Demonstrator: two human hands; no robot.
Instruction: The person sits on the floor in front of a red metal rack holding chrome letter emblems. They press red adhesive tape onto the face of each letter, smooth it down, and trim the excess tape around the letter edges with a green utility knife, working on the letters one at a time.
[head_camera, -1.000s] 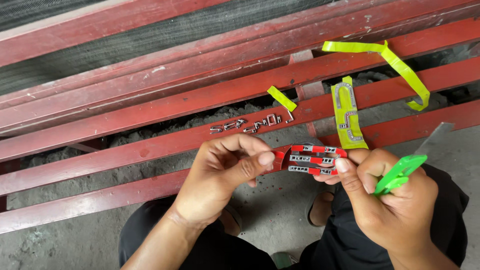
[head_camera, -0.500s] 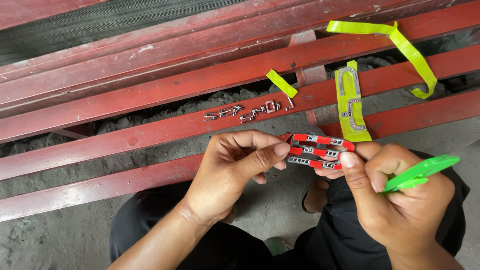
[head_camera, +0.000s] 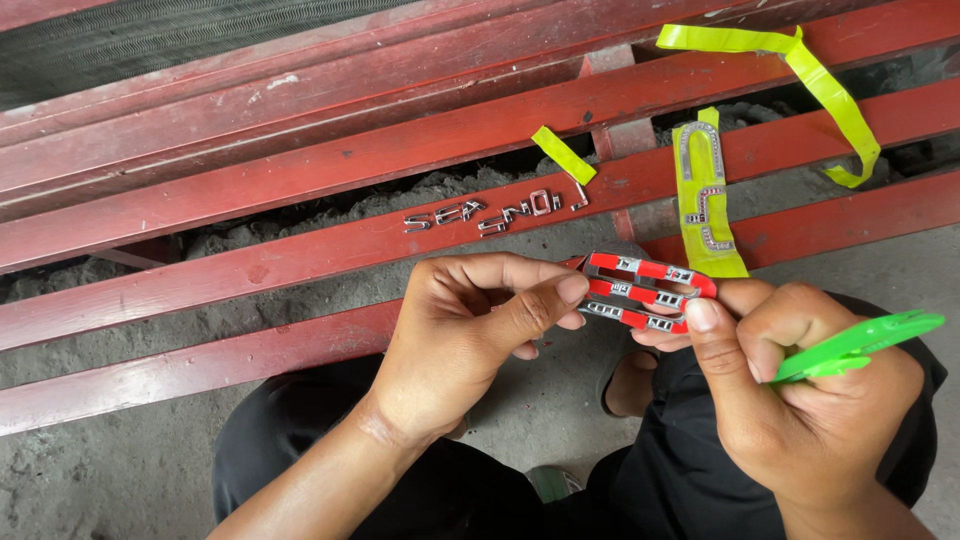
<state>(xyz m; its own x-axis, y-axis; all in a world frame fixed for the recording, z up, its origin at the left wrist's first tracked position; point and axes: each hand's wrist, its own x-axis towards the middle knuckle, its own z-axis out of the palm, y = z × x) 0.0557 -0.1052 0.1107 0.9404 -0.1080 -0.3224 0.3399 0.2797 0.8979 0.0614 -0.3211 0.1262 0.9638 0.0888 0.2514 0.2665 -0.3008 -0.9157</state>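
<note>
— What do the two hands hold, there in the lower middle of the frame?

— Between them, a small stack of red backing strips with chrome letter pieces (head_camera: 645, 290). The left hand (head_camera: 470, 340) pinches its left end, thumb pressed along the edge and fingers curled underneath. The right hand (head_camera: 810, 400) grasps the right end, thumb laid on top of the strips.

— Is anything else in the right hand?

— Yes, a bright green plastic tool (head_camera: 860, 345) is tucked between its fingers, pointing out to the right edge of the frame.

— And what lies beyond the hands?

— Long red-painted metal beams (head_camera: 300, 190) run slantwise across the frame, with grey dirt between them. On the beam just above the left hand sits a row of loose small chrome letters (head_camera: 490, 213). To the right of them a yellow-green tape strip carrying chrome pieces (head_camera: 705, 200) lies across a beam, close above the red strips. A short yellow-green tape scrap (head_camera: 563, 155) lies near the letters, and a long curling yellow-green tape ribbon (head_camera: 800, 70) sits in the upper right.

— Below the hands?

— The person's knees in dark trousers (head_camera: 400, 480), over grey concrete floor (head_camera: 100, 480).
</note>
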